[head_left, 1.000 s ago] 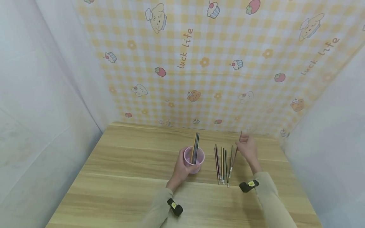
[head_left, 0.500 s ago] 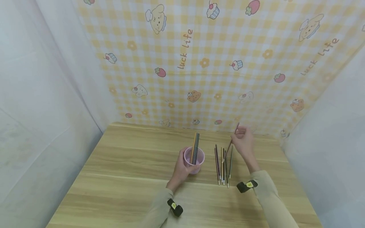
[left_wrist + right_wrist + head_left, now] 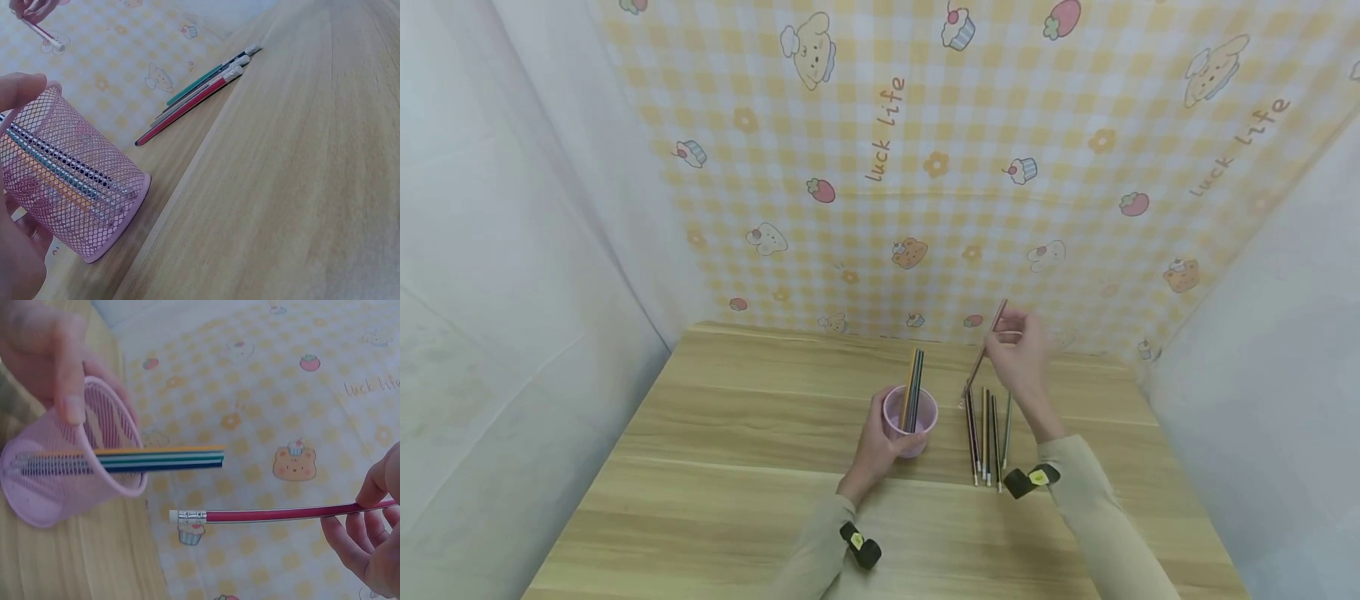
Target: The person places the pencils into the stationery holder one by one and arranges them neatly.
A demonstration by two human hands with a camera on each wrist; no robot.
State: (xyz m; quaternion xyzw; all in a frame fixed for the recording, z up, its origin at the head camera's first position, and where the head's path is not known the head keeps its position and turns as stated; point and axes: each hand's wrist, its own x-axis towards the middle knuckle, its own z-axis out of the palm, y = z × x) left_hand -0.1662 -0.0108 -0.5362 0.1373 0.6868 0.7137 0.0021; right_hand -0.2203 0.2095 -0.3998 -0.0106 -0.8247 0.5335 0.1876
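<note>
A pink mesh pencil cup (image 3: 911, 452) stands on the table with my left hand (image 3: 874, 442) curled round its side, thumb near the rim. Inside it lean several pencils (image 3: 162, 459), orange, green and dark blue, eraser ends down. In the right wrist view, my right hand (image 3: 375, 531) pinches a red pencil (image 3: 269, 515) with a white eraser and silver ferrule. That pencil is tilted in the air, eraser end low, to the right of the cup. Below the right hand (image 3: 1018, 358) lies a row of several loose pencils (image 3: 987, 437).
The wooden table (image 3: 737, 433) reaches back to a yellow checked cloth (image 3: 850, 208) with cartoon prints. White curtains (image 3: 512, 292) hang on both sides. Black cameras are strapped on both sleeves (image 3: 1101, 508).
My right hand has lifted the red pencil off the right end of the row and carried it left and up towards the cup. The left hand and cup have stayed still.
</note>
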